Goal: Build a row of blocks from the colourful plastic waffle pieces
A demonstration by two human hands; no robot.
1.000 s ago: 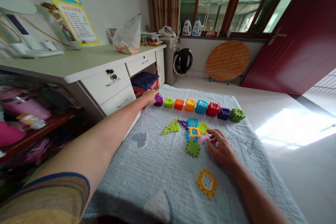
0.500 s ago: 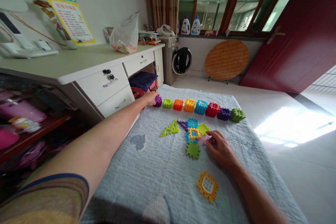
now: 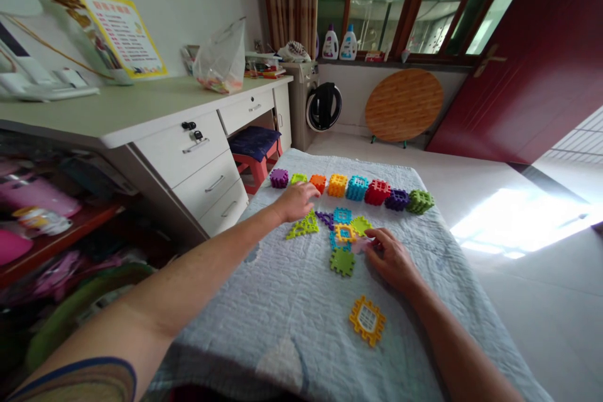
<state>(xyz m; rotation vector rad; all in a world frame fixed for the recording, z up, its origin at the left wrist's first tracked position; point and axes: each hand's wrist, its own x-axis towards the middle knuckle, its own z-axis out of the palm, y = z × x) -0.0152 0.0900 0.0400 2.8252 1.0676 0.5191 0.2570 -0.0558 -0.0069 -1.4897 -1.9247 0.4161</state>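
Note:
My left hand [image 3: 296,202] is over the cloth, just in front of the lime-green stack [image 3: 298,179] and the orange stack [image 3: 318,184] of toothed plastic building tiles. Its fingers are loosely stretched, with nothing visible in them. Below it lies a lime triangle tile [image 3: 304,226]. My right hand [image 3: 392,259] rests open at the right edge of a loose heap, its fingertips close to a lime tile [image 3: 361,226] and a pale pink tile [image 3: 360,245]. The heap also holds a purple triangle [image 3: 326,220], a yellow square [image 3: 345,233], blue tiles [image 3: 342,215] and a green square [image 3: 342,262].
Further stacks stand in a row: purple [image 3: 279,178], yellow [image 3: 338,185], blue [image 3: 358,188], red [image 3: 377,192], dark purple [image 3: 397,199] and green [image 3: 421,201]. A single yellow tile [image 3: 367,321] lies nearer me. A desk [image 3: 155,107] and stool [image 3: 257,144] stand left.
My left hand has left the purple stack and moved right and nearer, to the front of the lime and orange stacks. My right hand stays beside the heap. The view has shifted slightly.

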